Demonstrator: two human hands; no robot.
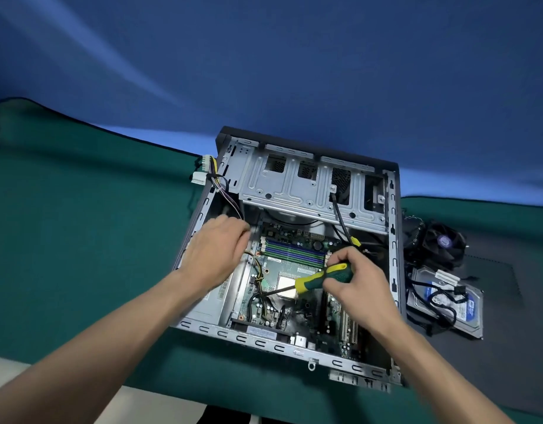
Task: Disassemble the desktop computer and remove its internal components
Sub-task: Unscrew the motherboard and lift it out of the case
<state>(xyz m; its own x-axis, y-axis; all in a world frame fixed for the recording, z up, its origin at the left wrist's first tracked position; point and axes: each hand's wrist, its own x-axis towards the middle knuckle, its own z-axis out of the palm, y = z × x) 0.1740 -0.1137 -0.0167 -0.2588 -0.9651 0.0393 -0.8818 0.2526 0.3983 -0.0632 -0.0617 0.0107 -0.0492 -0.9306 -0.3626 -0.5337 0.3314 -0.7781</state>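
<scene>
Right hand (pixel 352 286) gripping screwdriver (pixel 322 276), tip on motherboard (pixel 294 270) at frame centre. Left hand (pixel 216 252) curled at left wall of computer case (pixel 294 351), contents not discernible. Board judged light, thin, fragile; best handled by edges, clear of sockets.

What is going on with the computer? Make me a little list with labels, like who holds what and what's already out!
computer case: open case lying on the green mat
right hand: right hand holds the screwdriver, tip down near the motherboard
left hand: left hand rests inside the case's left side; what its fingers touch is hidden
already out: fan cooler and hard drive, beside the case on the right
still in: motherboard, drive cage
</scene>
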